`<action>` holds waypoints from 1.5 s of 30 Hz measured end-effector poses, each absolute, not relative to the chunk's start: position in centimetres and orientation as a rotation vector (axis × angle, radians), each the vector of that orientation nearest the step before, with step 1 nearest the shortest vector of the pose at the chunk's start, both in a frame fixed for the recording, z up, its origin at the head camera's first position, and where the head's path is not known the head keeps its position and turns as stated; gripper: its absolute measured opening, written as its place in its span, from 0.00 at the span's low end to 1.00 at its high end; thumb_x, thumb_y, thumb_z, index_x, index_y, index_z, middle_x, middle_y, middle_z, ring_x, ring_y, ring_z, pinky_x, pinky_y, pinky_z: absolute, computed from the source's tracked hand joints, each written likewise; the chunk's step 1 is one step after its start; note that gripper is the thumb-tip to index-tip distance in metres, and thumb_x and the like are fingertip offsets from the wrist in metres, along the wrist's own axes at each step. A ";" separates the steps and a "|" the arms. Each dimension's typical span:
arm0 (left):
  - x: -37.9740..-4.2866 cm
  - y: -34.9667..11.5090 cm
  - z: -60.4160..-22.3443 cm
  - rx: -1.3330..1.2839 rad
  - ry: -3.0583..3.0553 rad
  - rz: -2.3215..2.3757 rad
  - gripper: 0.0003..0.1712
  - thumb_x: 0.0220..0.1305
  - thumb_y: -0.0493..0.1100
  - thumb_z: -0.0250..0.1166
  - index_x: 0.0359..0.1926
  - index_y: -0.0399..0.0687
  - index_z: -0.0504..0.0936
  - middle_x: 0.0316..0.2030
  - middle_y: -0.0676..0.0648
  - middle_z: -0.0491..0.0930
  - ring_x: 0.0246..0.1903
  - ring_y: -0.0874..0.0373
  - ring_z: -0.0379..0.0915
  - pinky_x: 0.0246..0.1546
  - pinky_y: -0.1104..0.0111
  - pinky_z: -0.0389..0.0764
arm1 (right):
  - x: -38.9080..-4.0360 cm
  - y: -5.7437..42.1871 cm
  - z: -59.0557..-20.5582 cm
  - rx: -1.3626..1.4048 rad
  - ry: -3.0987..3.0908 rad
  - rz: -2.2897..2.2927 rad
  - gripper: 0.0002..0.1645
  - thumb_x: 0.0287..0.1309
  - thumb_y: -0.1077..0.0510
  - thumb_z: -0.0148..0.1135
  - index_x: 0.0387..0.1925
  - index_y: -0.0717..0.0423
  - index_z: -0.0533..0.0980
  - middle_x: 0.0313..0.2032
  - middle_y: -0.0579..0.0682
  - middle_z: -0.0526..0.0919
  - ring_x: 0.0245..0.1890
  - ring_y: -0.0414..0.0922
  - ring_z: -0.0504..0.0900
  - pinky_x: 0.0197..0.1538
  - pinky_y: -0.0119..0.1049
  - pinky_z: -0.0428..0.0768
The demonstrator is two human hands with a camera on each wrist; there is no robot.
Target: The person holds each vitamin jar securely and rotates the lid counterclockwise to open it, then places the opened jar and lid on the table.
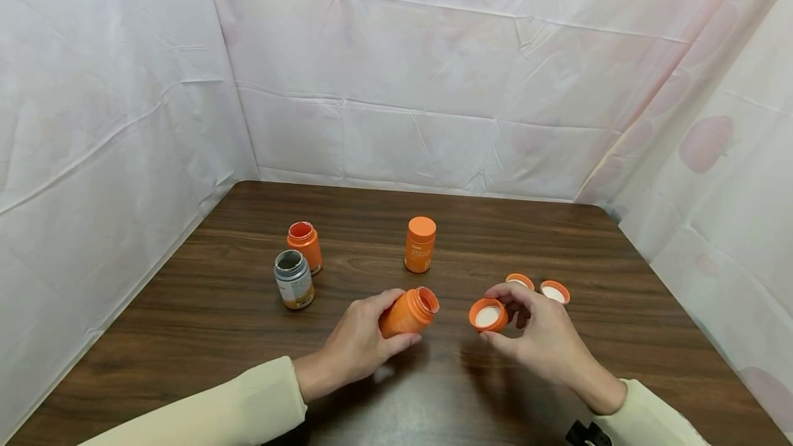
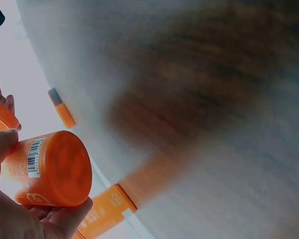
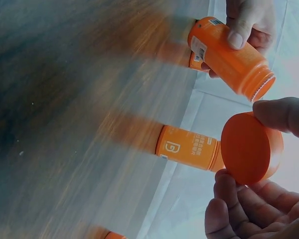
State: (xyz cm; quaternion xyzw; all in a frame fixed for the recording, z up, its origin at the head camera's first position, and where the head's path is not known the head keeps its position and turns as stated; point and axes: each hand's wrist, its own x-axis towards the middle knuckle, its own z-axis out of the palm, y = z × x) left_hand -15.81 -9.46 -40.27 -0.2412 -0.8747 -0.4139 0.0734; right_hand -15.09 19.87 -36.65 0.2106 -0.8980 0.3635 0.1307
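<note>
My left hand (image 1: pixel 359 339) grips an open orange bottle (image 1: pixel 404 319) round its body, its bare mouth tilted up to the right. In the left wrist view the bottle's round base (image 2: pixel 69 168) and a barcode show. To the right, my right hand (image 1: pixel 545 336) pinches an orange cap (image 1: pixel 486 315) by its edge, white lining facing the bottle. The cap's smooth outer top (image 3: pixel 245 149) shows in the right wrist view. Cap and bottle are a hand's width apart above the table. Behind them stands a capped orange bottle (image 1: pixel 420 245).
At the left of the dark wooden table (image 1: pixel 217 336) stand two uncapped bottles, an orange bottle (image 1: pixel 305 248) and a grey bottle (image 1: pixel 294 281). Two orange caps, a left cap (image 1: pixel 519 279) and a right cap (image 1: pixel 555 292), lie lining-up beyond my right hand. White sheets (image 1: pixel 396 81) hang round the table.
</note>
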 end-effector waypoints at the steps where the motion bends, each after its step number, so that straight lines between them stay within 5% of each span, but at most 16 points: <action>1: -15.8 -9.5 -40.2 -0.714 -2.625 -1.242 0.32 0.56 0.49 0.80 0.60 0.53 0.79 0.44 0.58 0.83 0.38 0.65 0.78 0.43 0.66 0.80 | -15.1 19.9 -36.6 0.615 -2.605 1.051 0.31 0.37 0.62 0.87 0.47 0.47 0.82 0.36 0.37 0.84 0.31 0.38 0.79 0.34 0.32 0.75; 33: -17.2 -10.6 -39.1 -0.475 -2.547 -1.122 0.31 0.51 0.49 0.83 0.56 0.54 0.82 0.40 0.56 0.83 0.37 0.60 0.75 0.40 0.62 0.78 | -15.1 21.0 -37.1 0.539 -2.599 0.983 0.33 0.32 0.63 0.88 0.44 0.44 0.82 0.32 0.38 0.79 0.33 0.41 0.73 0.34 0.30 0.70; 45: -18.5 -11.0 -38.9 -0.426 -2.522 -1.192 0.32 0.52 0.45 0.83 0.57 0.50 0.79 0.47 0.50 0.84 0.43 0.56 0.81 0.47 0.57 0.82 | -15.1 21.6 -37.3 0.504 -2.602 0.986 0.32 0.32 0.63 0.88 0.44 0.46 0.82 0.31 0.38 0.80 0.32 0.42 0.75 0.34 0.30 0.70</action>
